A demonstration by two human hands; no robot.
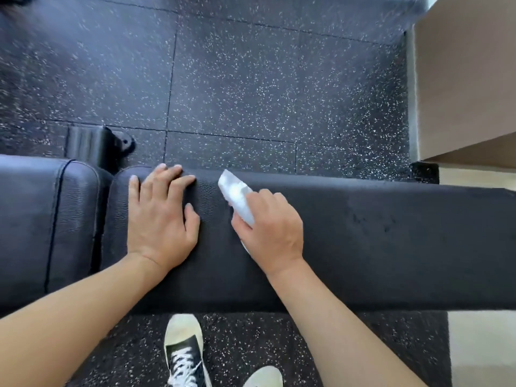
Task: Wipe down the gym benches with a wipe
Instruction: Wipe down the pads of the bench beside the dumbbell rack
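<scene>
The wipe (237, 196) is folded into a white pad, lying on the long black pad of the worktop (391, 233) near its far edge, with its front corner poking past my fingers. My right grip (272, 227) is curled over it, thumb pinching its near side. My left grip (160, 216) lies flat and holds nothing, fingers straight, pressing the same pad beside the gap to the seat pad (36, 219). The risk as I judge it: my hold is narrow, so the wipe could bunch or slide out, and I might skip the rounded edges and that gap.
</scene>
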